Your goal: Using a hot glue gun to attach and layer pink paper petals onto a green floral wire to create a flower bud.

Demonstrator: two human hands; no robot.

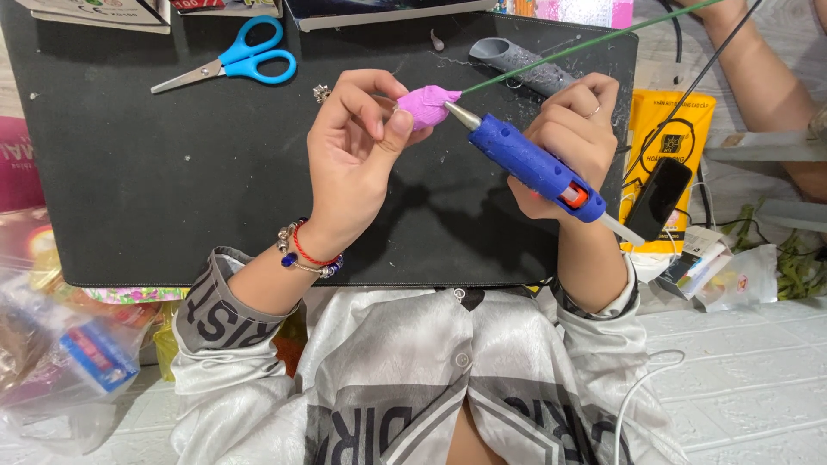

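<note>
My left hand (353, 151) pinches a small purple fabric bud (422, 105) between thumb and fingers, above a black mat (129, 172). A thin green wire stem (586, 43) runs from the bud up to the right. My right hand (573, 142) grips a blue hot glue gun (530, 164), its metal nozzle touching the right side of the bud. A white glue stick sticks out of the gun's back end. Beaded bracelets circle my left wrist.
Blue-handled scissors (237, 65) lie at the mat's far left. A grey tube (521, 65) lies at the far right. A yellow packet (668, 142) and a black phone (659, 198) sit right of the mat. Plastic bags (60, 344) crowd the left. Another person's arm (762, 77) is at the upper right.
</note>
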